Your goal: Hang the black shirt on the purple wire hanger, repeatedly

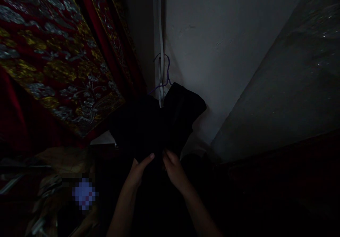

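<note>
A black garment (159,123) hangs on a purple wire hanger (165,74) against a white wall in a dim corner. My left hand (139,171) grips the garment's front near its middle, thumb on top. My right hand (174,169) pinches the cloth right beside it, fingers closed. Both hands meet at the garment's centre line. The lower part of the garment is lost in the dark.
Red cloth with gold and silver embroidery (53,52) hangs at the left. A white cord or pipe (160,35) runs down the wall corner. A grey surface (287,88) slants at the right. Dim clutter (39,180) lies at the lower left.
</note>
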